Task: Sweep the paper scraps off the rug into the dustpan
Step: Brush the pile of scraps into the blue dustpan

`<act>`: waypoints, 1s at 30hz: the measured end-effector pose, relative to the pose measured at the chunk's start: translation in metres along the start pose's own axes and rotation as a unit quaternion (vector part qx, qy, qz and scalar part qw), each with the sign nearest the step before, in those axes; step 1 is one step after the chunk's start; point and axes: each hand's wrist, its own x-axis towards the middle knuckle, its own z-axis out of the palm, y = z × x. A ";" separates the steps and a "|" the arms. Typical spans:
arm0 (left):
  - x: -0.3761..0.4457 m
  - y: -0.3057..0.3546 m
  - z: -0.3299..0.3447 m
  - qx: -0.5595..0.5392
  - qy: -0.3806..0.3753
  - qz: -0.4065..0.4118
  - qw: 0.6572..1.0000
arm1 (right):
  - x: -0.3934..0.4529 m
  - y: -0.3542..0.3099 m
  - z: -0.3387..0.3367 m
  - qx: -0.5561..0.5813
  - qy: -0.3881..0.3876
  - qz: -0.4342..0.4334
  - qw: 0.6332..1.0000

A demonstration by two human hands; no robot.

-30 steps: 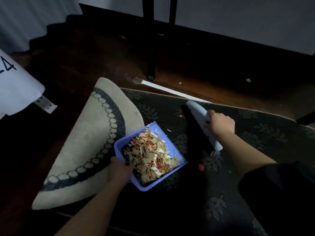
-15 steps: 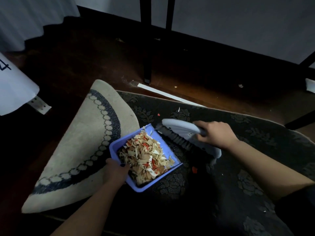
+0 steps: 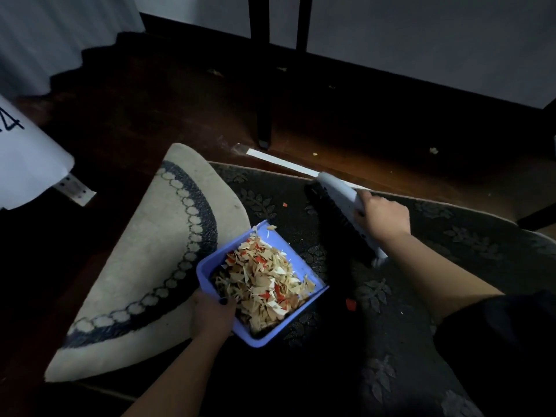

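The left hand (image 3: 212, 316) grips the near-left corner of the blue dustpan (image 3: 304, 267), thumb hooked over the rim and onto the inside, the other fingers hidden beneath. The pan reaches away from that grip toward the far right, its long axis running diagonally from the hand up to its far corner, and it rests on the dark leaf-patterned rug (image 3: 451, 236) just beside the folded-over pale corner of the rug (image 3: 135, 266). A heap of tan, white and red paper scraps (image 3: 264, 281) fills most of the pan, thickest at the near end by the thumb.

The right hand (image 3: 383, 218) closes around the handle of the grey hand brush (image 3: 337, 191). The brush lies to the right of the pan and apart from it, near the far edge of the rug. Its long axis runs diagonally: the head points away to the far left, toward the rug's far edge, while the handle end pokes out past the wrist toward the near right. The dark bristles (image 3: 337, 221) face left toward the pan and down onto the rug.

A few loose scraps remain on the rug: a small red scrap (image 3: 285, 204) between pan and brush head, and a larger red scrap (image 3: 350, 303) just off the pan's near-right corner. Beyond the rug's far edge a white strip (image 3: 279, 160) lies on the wooden floor (image 3: 180, 100) near a dark furniture leg (image 3: 264, 85).
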 end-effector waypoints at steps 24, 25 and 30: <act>-0.003 -0.003 0.009 -0.104 0.018 -0.026 0.994 | -0.027 0.011 -0.013 -0.040 -0.004 -0.175 0.984; -0.005 -0.003 0.008 -0.105 0.019 -0.030 0.994 | -0.026 0.011 -0.014 -0.033 0.001 -0.148 0.988; -0.005 -0.002 0.009 -0.112 0.026 -0.037 0.993 | 0.005 0.004 0.000 -0.010 0.018 0.018 1.000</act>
